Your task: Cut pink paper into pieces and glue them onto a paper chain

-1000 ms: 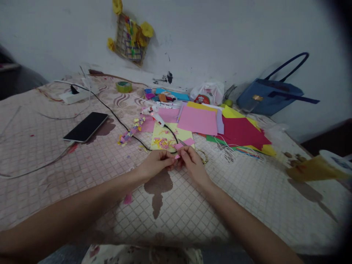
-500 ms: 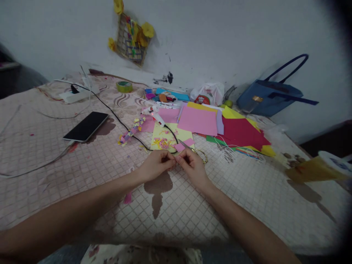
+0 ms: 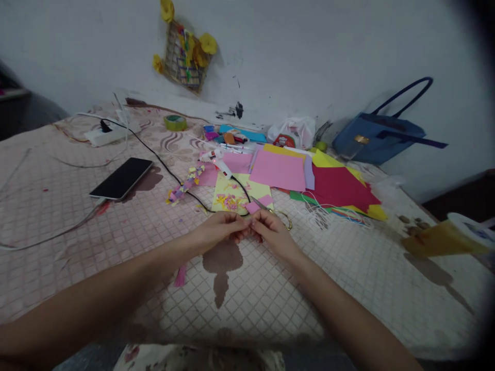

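Observation:
My left hand [image 3: 224, 231] and my right hand [image 3: 269, 229] meet at the fingertips above the table's near middle. Both are closed in a pinch, and whatever lies between the fingers is too small or hidden to make out. Just behind my right hand lie scissors [image 3: 286, 220] with gold handles and a pink paper piece [image 3: 265, 202]. Beyond my left hand, small pink and yellow paper bits [image 3: 230, 201] are heaped on a pale yellow sheet [image 3: 243, 180]. A pink tassel [image 3: 180, 276] lies near my left forearm, partly covered by it.
A white glue gun [image 3: 221, 164] with a black cord rests behind the paper bits, beside a paper-covered stick [image 3: 185, 184]. Pink sheets [image 3: 278, 169], white string [image 3: 319, 214] and a tilted-looking cup [image 3: 444, 238] are to the right. A phone [image 3: 122, 178] lies left.
My left fingers have straightened slightly and moved a little right, closer against the right fingertips. The fingers of both hands have shifted. The things on the table stay where they were.

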The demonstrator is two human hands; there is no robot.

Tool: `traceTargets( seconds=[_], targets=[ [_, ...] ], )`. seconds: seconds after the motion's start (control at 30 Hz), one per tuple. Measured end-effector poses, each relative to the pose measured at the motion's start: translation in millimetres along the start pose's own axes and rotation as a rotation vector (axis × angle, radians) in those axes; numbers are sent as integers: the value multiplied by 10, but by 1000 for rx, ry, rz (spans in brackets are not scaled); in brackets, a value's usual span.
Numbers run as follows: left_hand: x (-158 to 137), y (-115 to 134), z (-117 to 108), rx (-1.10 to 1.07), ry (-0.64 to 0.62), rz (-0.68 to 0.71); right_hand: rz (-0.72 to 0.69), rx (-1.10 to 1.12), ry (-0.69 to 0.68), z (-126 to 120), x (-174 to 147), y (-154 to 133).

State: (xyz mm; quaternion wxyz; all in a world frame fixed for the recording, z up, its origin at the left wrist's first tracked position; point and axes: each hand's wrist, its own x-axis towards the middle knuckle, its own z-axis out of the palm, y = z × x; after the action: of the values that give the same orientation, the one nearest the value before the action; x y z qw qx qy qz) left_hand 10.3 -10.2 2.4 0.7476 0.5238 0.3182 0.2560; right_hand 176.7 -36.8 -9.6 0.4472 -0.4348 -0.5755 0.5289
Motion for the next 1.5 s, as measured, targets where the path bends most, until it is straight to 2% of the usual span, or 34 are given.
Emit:
traceTargets(
  seconds=[0.17,0.3,0.53,0.63,0.7,0.77,0.83,0.97,1.27,1.33,1.4,1.47,1.5],
  targets=[
    [-7,13,9,10,-5,71,49,43,3,31,-23,-43],
    [-23,37,39,88,-4,102,89,-9,-32,34,-31,-65],
    [-6,7,19,128,-16,69,9,-149,-60,50,-30,-50],
    [10,6,-2,128,15,50,-57,-329,-55,-11,-17,-96],
    [16,23,-13,94,69,62,-148,-542,40,-134,6,-128],
    [18,46,-25,47,125,81,-187,-779,191,-316,40,-130],
    [18,63,-41,13,153,98,-114,-989,277,-514,76,-88],
    [19,73,-69,4,163,168,38,-1158,190,-750,125,40],
    [39,69,-83,-65,209,205,146,-1378,240,-576,75,18],
    [40,68,-86,-75,212,216,153,-1367,289,-580,76,-8],
    [37,71,-83,-66,220,222,152,-1243,353,-591,85,-43],
    [32,74,-72,-36,231,227,95,-960,347,-567,97,-82],
    [30,75,-64,-15,237,231,46,-780,294,-532,101,-100]
  ],
)
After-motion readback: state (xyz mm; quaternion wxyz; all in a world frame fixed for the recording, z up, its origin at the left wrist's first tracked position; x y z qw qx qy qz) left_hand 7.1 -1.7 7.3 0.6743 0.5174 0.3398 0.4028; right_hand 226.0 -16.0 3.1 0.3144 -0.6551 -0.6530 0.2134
